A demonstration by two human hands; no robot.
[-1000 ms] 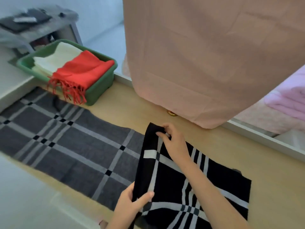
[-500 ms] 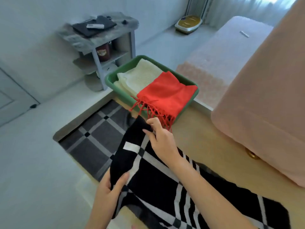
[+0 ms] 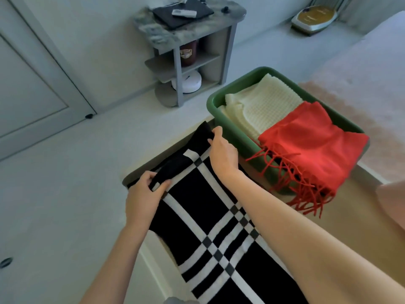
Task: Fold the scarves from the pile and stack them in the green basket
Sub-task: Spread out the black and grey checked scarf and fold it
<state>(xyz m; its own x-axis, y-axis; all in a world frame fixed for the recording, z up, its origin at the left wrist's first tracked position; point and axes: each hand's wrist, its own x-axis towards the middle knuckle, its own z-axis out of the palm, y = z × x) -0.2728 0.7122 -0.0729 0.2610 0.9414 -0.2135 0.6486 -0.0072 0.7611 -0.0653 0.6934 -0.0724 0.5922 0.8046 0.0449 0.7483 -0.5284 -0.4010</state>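
Arms outstretched, left hand [image 3: 142, 197] and right hand [image 3: 223, 154] pinch far edge of black checked scarf [image 3: 192, 200].

Matt woven black-and-white scarf [image 3: 210, 218], waffle-knit cream scarf [image 3: 260, 106], fringed red scarf [image 3: 306, 148], smooth plastic green basket [image 3: 230, 132]

Grey side table [image 3: 149, 29] has a black pad [image 3: 171, 19] and white remote [image 3: 184, 12] on top, a dark red jar [image 3: 188, 54] on a shelf and a round white gadget [image 3: 188, 83] lower down. Door [image 3: 32, 84] off to its left, gold-topped gadget [image 3: 315, 17] to its right.
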